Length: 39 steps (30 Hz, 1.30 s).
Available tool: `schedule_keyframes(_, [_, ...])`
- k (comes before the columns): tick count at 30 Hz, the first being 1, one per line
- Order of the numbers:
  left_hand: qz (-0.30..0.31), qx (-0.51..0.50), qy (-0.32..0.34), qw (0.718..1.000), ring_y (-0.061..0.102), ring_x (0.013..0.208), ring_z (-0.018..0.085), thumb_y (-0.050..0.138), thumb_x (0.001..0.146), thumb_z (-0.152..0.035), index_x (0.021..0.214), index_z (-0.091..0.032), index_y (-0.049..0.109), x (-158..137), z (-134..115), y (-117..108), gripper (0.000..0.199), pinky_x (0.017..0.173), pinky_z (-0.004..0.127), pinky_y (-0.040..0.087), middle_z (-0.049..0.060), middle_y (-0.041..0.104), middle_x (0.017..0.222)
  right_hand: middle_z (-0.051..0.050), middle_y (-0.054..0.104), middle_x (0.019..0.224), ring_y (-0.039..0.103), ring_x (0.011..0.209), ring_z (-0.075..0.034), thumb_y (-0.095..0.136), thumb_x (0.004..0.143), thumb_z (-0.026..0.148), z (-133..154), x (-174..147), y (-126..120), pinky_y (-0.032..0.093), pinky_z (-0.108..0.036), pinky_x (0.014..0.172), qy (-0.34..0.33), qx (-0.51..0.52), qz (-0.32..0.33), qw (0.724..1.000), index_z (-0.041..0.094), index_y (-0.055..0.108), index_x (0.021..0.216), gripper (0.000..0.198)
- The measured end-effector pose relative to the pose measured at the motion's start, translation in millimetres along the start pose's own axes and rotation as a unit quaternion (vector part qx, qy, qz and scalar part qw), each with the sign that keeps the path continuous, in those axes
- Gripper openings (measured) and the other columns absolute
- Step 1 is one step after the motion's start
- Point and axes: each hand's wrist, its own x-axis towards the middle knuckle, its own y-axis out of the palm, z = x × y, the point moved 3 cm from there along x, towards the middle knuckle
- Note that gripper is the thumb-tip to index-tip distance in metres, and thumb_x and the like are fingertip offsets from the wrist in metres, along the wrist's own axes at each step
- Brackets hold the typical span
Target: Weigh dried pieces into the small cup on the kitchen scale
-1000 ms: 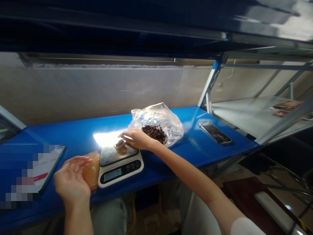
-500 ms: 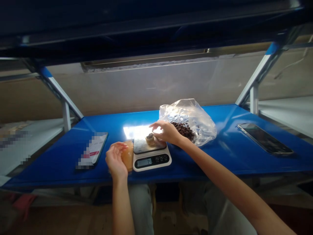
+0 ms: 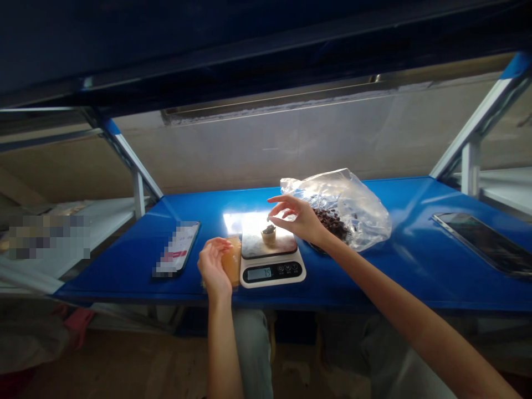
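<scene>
A small pale cup (image 3: 268, 238) filled with dark bits stands on the plate of a white digital scale (image 3: 273, 279). The display appears to read 79. Just above the cup is my right hand (image 3: 300, 219), thumb and a fingertip pinched together, the index finger stretched out; whatever they hold is too small to name. Behind that wrist, a clear plastic bag (image 3: 366, 219) lies open with dark dried pieces (image 3: 332, 224) in it. My left hand (image 3: 215, 267) rests at the scale's left, fingers loosely curved and apart from the thumb, over a flat orange-tan packet (image 3: 233, 263).
A phone with a lit screen (image 3: 179, 246) lies on the blue table (image 3: 137, 271) at the left. Another, dark phone (image 3: 484, 241) lies at the right. Slanted metal supports (image 3: 477, 124) stand at both sides, with a dark blue shelf (image 3: 249, 50) overhead.
My right hand has lifted from beside the cup to just above it. The scale's reading appears to have gone from 74 to 79. My left hand stays by the packet; the view has shifted.
</scene>
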Motion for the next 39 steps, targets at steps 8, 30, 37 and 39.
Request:
schedule_keyframes(8, [-0.004,0.006,0.003,1.0,0.058,0.059,0.014,0.047,0.069,-0.036,0.064,-0.015,0.061,0.7,0.2,-0.5,0.026,0.059,0.024,0.043,0.001,0.061,0.06,-0.003,0.073,0.081,0.069,0.079,-0.017,0.071,0.072,0.022,-0.8,-1.3,4.6,0.049,-0.028,0.065,0.011,0.012,0.036,0.999,0.019,0.064,0.103,0.032])
schedule_keyframes(30, [-0.021,0.017,-0.012,1.0,0.056,0.059,0.016,0.044,0.065,-0.031,0.057,-0.017,0.06,9.6,-3.4,-3.2,0.023,0.058,0.026,0.04,0.002,0.06,0.058,0.0,0.069,0.07,0.067,0.066,-0.012,0.057,0.086,0.035,7.4,8.3,-9.7,0.051,-0.021,0.059,0.095,-0.131,-0.056,0.985,0.019,0.065,0.091,0.018])
schedule_keyframes(37, [-0.049,0.017,-0.024,0.998,0.054,0.055,0.018,0.041,0.063,-0.028,0.047,-0.018,0.06,18.5,-2.9,-2.9,0.027,0.061,0.029,0.038,0.003,0.059,0.051,-0.01,0.073,0.089,0.067,0.086,-0.025,0.046,0.091,0.04,-6.6,8.6,-50.0,0.048,-0.033,0.076,0.232,-0.353,-0.105,0.9,0.016,0.068,0.082,0.034])
schedule_keyframes(39, [-0.046,0.02,-0.018,0.999,0.053,0.057,0.019,0.042,0.063,-0.028,0.046,-0.02,0.061,18.0,-2.8,-3.8,0.027,0.062,0.03,0.038,0.003,0.059,0.051,-0.013,0.072,0.1,0.065,0.097,-0.029,0.057,0.085,0.032,-11.5,4.7,-52.0,0.045,-0.038,0.085,0.258,-0.398,-0.074,0.877,0.016,0.07,0.086,0.021])
